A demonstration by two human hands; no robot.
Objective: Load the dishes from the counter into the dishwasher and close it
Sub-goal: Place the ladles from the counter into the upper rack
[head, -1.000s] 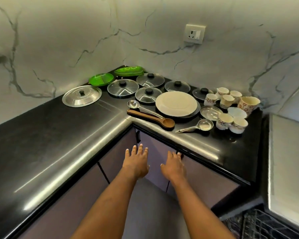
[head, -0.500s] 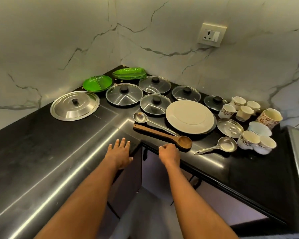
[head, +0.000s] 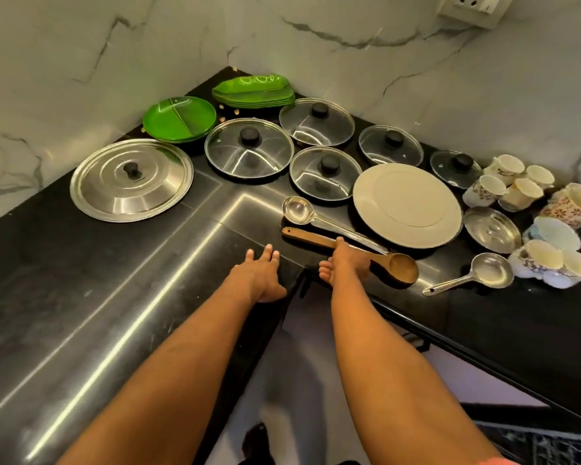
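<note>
Wooden spoon (head: 311, 238) on the black counter (head: 114, 297), near the inner corner of its front edge. The long axis runs from 10 o'clock (handle end) to 4 o'clock (bowl), nearly parallel to the steel ladle (head: 296, 209) just beside it at 12 o'clock. The ladle's handle lies close enough that a careless lift could, in judgement, drag it along.

The right hand (head: 346, 263) lies over the middle of the spoon's handle, coming from 6 o'clock, so the forearm crosses the axis. One finger reaches across the wood and the others curl on the near side. Whether the grasp is complete cannot be told.

The left hand (head: 259, 276) sits at 8 o'clock of the spoon, apart from it. Its fingers are straight and spread flat on the counter edge, and it holds nothing. The right hand is plainly nearer.

Further out, a white plate (head: 406, 204) lies at 2 o'clock. A dark wire rack (head: 534, 444), probably the dishwasher's, shows at 5 o'clock, well apart and below.
</note>
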